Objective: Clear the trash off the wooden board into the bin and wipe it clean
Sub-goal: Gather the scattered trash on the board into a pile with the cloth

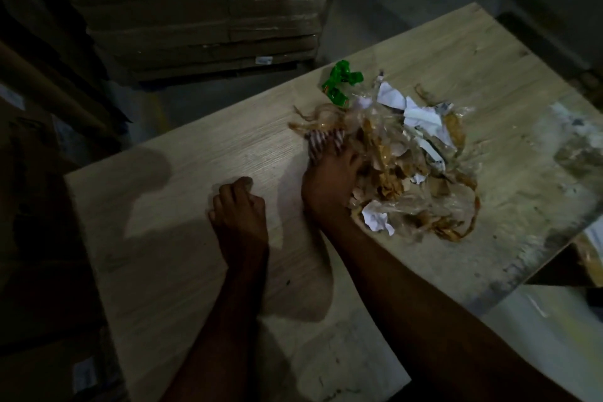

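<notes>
A pale wooden board (202, 206) fills the middle of the view. On its right half lies a heap of trash (408, 157): clear plastic film, brown tape and torn white paper, with a green wrapper (339, 83) at its far edge. My right hand (329, 179) presses a red-and-white striped cloth (321, 142) against the left side of the heap, fingers curled over the cloth. My left hand (239, 206) rests on the bare board left of it, fingers curled into a loose fist, holding nothing.
Shrink-wrapped stacks of cardboard (202, 10) stand beyond the board's far edge. Dark boxes (39, 238) crowd the left side. The board's right end (554, 153) is smeared with grey dust. Below its right corner a box or bin (584, 258) is partly visible.
</notes>
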